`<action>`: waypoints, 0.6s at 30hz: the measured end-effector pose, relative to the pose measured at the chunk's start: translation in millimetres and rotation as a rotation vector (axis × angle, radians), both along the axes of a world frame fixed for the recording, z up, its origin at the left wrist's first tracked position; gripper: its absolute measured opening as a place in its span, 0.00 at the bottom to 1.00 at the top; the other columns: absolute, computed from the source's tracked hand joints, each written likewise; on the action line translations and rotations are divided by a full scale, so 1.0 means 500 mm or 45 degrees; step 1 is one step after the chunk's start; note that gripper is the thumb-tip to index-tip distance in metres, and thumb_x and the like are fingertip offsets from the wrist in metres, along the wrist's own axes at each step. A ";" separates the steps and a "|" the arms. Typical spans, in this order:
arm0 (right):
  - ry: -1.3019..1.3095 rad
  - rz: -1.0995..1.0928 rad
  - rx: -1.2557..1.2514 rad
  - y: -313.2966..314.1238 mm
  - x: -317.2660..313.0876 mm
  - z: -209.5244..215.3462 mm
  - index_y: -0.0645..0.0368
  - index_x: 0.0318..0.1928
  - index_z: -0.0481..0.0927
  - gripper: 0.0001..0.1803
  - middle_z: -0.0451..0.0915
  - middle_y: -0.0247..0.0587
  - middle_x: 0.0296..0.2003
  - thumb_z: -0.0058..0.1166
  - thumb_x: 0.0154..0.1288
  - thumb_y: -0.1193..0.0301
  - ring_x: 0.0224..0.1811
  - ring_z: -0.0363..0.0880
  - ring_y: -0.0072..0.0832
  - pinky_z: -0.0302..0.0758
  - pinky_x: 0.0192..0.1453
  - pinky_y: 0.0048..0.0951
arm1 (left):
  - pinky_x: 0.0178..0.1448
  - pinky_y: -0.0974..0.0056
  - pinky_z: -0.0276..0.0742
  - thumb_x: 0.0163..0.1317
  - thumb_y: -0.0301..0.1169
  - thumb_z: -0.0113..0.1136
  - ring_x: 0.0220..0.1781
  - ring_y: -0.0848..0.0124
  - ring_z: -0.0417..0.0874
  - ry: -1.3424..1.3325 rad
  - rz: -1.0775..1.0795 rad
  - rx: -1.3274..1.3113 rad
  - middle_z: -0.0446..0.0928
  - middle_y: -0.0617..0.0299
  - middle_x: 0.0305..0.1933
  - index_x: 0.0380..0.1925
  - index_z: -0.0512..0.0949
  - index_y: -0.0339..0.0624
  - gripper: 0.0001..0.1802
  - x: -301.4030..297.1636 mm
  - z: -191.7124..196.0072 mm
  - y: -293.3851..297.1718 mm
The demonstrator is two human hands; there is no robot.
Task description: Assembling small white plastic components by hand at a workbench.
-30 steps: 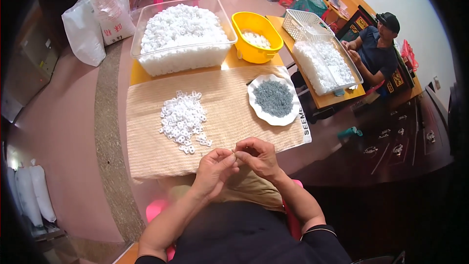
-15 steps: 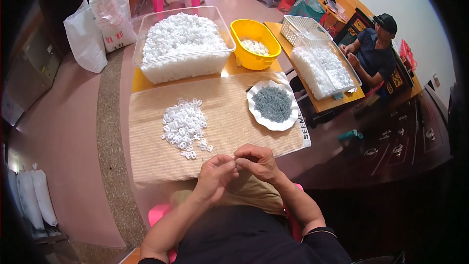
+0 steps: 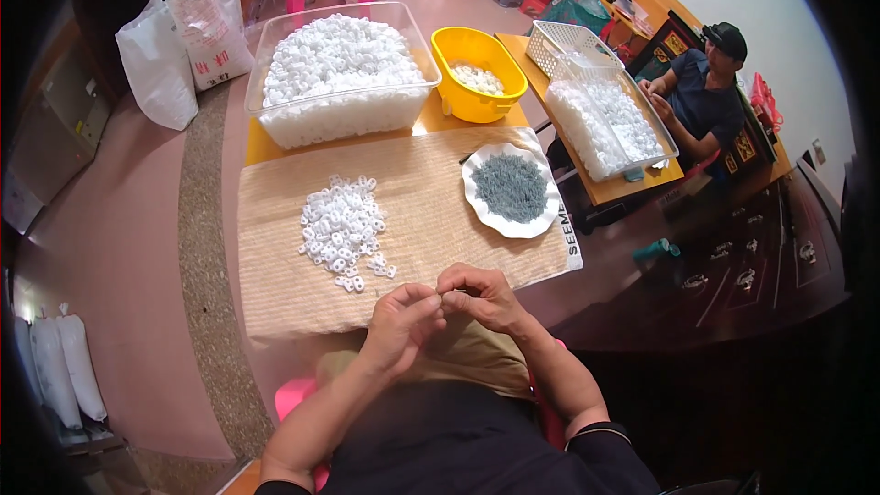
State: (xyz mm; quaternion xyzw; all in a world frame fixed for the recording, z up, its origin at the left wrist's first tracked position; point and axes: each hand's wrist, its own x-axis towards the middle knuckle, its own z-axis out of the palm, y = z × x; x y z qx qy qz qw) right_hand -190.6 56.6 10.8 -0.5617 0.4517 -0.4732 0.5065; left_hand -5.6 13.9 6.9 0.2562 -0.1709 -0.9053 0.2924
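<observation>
My left hand and my right hand meet fingertip to fingertip over my lap, just past the near edge of the towel-covered table. Thumb and fingers of each are pinched together; whatever lies between them is too small or hidden to make out. Ahead and to the left of them, a loose pile of small white plastic pieces with holes lies on the beige ribbed towel. Toward the right, a white scalloped plate holds a heap of tiny dark grey-green parts.
Behind the towel stand a clear plastic bin heaped with white pieces and a yellow tub. On the right, a co-worker sits at another table with a clear tray and a white basket. White sacks stand far left.
Things on the table sit slightly higher and farther left in the picture, as the view shifts a little. My hands stay pinched together in nearly the same place.
</observation>
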 end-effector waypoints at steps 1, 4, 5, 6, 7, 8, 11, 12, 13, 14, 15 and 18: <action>0.000 -0.002 0.006 0.000 -0.001 0.000 0.65 0.43 0.77 0.07 0.76 0.38 0.40 0.53 0.67 0.76 0.43 0.74 0.22 0.72 0.47 0.24 | 0.40 0.70 0.81 0.62 0.22 0.58 0.33 0.72 0.82 -0.004 -0.006 -0.012 0.79 0.59 0.31 0.36 0.76 0.37 0.03 0.000 -0.001 -0.001; 0.020 -0.013 0.043 0.004 0.006 0.000 0.65 0.42 0.76 0.06 0.76 0.36 0.40 0.51 0.68 0.76 0.42 0.75 0.21 0.73 0.46 0.22 | 0.40 0.70 0.81 0.61 0.24 0.61 0.34 0.74 0.82 0.009 -0.008 -0.043 0.80 0.61 0.34 0.38 0.77 0.39 0.06 0.001 -0.014 0.001; -0.079 -0.066 0.131 0.004 0.012 0.007 0.65 0.41 0.76 0.05 0.76 0.34 0.38 0.52 0.67 0.77 0.40 0.75 0.18 0.73 0.44 0.20 | 0.40 0.70 0.81 0.61 0.24 0.61 0.34 0.74 0.82 0.006 -0.010 -0.026 0.80 0.61 0.34 0.38 0.77 0.39 0.06 0.000 -0.018 0.001; -0.178 -0.121 0.222 0.003 0.019 0.012 0.66 0.39 0.77 0.04 0.75 0.32 0.36 0.52 0.67 0.78 0.37 0.74 0.16 0.72 0.41 0.18 | 0.41 0.70 0.81 0.61 0.23 0.60 0.34 0.73 0.82 0.024 0.030 -0.035 0.80 0.60 0.35 0.39 0.77 0.38 0.06 -0.003 -0.020 -0.002; -0.242 -0.186 0.292 0.003 0.026 0.015 0.65 0.39 0.77 0.04 0.75 0.30 0.34 0.51 0.67 0.78 0.35 0.74 0.15 0.73 0.40 0.18 | 0.41 0.70 0.81 0.61 0.23 0.60 0.34 0.72 0.82 0.039 0.068 -0.040 0.80 0.59 0.36 0.40 0.76 0.38 0.07 -0.005 -0.020 -0.003; -0.209 -0.184 0.298 0.002 0.023 0.015 0.65 0.39 0.76 0.04 0.75 0.30 0.34 0.51 0.68 0.77 0.36 0.74 0.15 0.72 0.41 0.18 | 0.41 0.70 0.81 0.61 0.23 0.60 0.34 0.72 0.82 0.031 0.064 -0.013 0.80 0.59 0.36 0.40 0.76 0.38 0.07 -0.005 -0.017 -0.004; -0.172 -0.215 0.225 -0.003 0.018 0.010 0.65 0.38 0.76 0.05 0.75 0.30 0.34 0.51 0.68 0.76 0.37 0.73 0.15 0.71 0.42 0.17 | 0.43 0.69 0.81 0.63 0.22 0.57 0.36 0.71 0.82 -0.010 0.072 -0.066 0.79 0.57 0.37 0.44 0.75 0.35 0.09 -0.001 -0.015 -0.012; -0.171 -0.219 0.241 -0.004 0.018 0.011 0.66 0.38 0.76 0.05 0.75 0.31 0.34 0.51 0.68 0.75 0.37 0.73 0.16 0.72 0.42 0.18 | 0.45 0.69 0.81 0.63 0.21 0.57 0.38 0.70 0.82 -0.018 0.093 -0.058 0.79 0.56 0.39 0.44 0.75 0.35 0.10 -0.002 -0.014 -0.013; -0.190 -0.217 0.236 -0.006 0.019 0.014 0.66 0.38 0.76 0.05 0.76 0.32 0.34 0.51 0.68 0.75 0.37 0.73 0.16 0.72 0.43 0.18 | 0.46 0.69 0.82 0.63 0.21 0.57 0.38 0.70 0.82 -0.039 0.095 -0.073 0.79 0.56 0.39 0.44 0.75 0.34 0.10 -0.003 -0.014 -0.016; -0.208 -0.215 0.228 -0.007 0.020 0.013 0.66 0.38 0.76 0.05 0.76 0.32 0.35 0.51 0.68 0.75 0.37 0.73 0.16 0.72 0.43 0.18 | 0.47 0.69 0.82 0.63 0.21 0.57 0.39 0.70 0.82 -0.060 0.098 -0.088 0.79 0.56 0.39 0.45 0.75 0.34 0.10 -0.003 -0.014 -0.019; -0.204 -0.214 0.220 -0.007 0.018 0.006 0.66 0.38 0.76 0.06 0.76 0.33 0.35 0.51 0.68 0.75 0.37 0.74 0.17 0.73 0.43 0.19 | 0.48 0.68 0.82 0.62 0.20 0.57 0.40 0.70 0.82 -0.084 0.096 -0.098 0.79 0.57 0.40 0.45 0.75 0.34 0.11 -0.003 -0.011 -0.021; -0.164 -0.198 0.182 -0.008 0.016 -0.006 0.66 0.39 0.76 0.06 0.76 0.33 0.36 0.51 0.69 0.75 0.37 0.74 0.17 0.74 0.42 0.19 | 0.47 0.68 0.82 0.62 0.20 0.57 0.41 0.70 0.82 -0.114 0.113 -0.088 0.79 0.57 0.41 0.45 0.75 0.34 0.11 -0.003 -0.015 -0.020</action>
